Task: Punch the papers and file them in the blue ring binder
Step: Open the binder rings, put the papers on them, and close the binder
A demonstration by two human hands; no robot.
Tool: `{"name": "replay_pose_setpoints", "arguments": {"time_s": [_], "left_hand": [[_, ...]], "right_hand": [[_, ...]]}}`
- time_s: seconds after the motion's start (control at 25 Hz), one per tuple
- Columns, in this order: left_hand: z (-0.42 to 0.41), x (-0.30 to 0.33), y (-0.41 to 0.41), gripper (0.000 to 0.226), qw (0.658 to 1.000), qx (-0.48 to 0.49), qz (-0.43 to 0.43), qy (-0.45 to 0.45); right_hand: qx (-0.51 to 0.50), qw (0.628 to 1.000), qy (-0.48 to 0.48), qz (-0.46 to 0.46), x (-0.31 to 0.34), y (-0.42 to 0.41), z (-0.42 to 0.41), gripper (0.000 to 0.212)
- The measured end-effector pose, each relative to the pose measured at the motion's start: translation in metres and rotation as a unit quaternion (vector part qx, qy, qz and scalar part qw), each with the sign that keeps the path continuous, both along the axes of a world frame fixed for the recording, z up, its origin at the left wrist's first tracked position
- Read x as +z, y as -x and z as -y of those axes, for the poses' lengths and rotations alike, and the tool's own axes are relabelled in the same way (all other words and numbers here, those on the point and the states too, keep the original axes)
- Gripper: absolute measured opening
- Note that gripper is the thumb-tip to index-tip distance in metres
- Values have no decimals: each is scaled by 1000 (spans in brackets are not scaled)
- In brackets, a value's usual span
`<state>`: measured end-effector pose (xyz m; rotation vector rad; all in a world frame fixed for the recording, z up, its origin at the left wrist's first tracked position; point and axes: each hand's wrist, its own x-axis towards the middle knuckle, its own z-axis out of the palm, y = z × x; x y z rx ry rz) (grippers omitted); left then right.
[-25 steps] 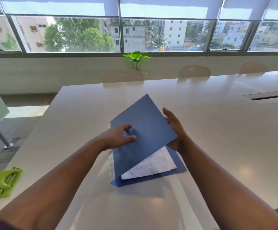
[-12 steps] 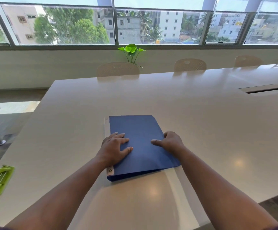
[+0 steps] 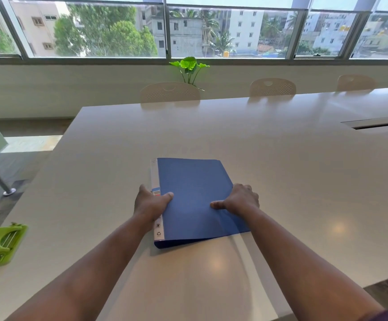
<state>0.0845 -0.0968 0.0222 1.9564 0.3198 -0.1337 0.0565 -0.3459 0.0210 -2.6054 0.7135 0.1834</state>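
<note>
A long pale worktop [image 3: 281,158] under windows carries the closed blue ring binder [image 3: 193,193]; left hand [image 3: 150,205] clamps its spine edge, right hand [image 3: 241,200] clamps its open edge.

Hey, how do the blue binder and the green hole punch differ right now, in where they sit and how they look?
The blue binder lies closed and flat mid-table, while the green hole punch sits at the table's left edge. The left hand grips the binder at its spine side and the right hand grips its opposite edge; the punch is untouched. The binder is broad and thin, the punch small and chunky. Both rest on the same pale table.
</note>
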Motion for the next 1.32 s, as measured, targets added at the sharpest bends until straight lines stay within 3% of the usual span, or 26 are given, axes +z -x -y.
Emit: {"name": "replay_pose_setpoints", "arguments": {"time_s": [0.08,0.2,0.4,0.56,0.64,0.76,0.84,0.96,1.24,1.32], "left_hand": [[-1,8,-8,41,985,29,-55,163],[-6,14,-14,29,955,5,-121,272],[-8,3,-9,51,949,-56,-121,286],[-21,9,-7,27,952,-67,-68,291],[-35,15,-12,24,954,-73,-47,287],[-62,19,-24,47,950,-84,-55,297],[-76,22,-28,45,951,-78,-56,294],[-92,21,-30,44,962,-64,-37,262],[-117,2,-31,100,992,-37,42,113],[-119,-1,-31,103,996,-32,59,57]], "right_hand": [[-3,1000,-10,-4,1,-1,2,93],[-1,1000,-23,-2,3,0,2,91],[4,998,-57,-11,3,1,4,94],[-43,982,-177,54,4,-1,3,87],[-64,955,-270,104,7,0,-3,81],[-61,889,-439,110,18,-1,-19,62],[-42,870,-480,105,22,-3,-32,50],[-22,881,-456,126,18,-11,-51,45],[34,946,-292,137,-2,-27,-85,42],[42,966,-228,118,-6,-30,-89,44]]}}
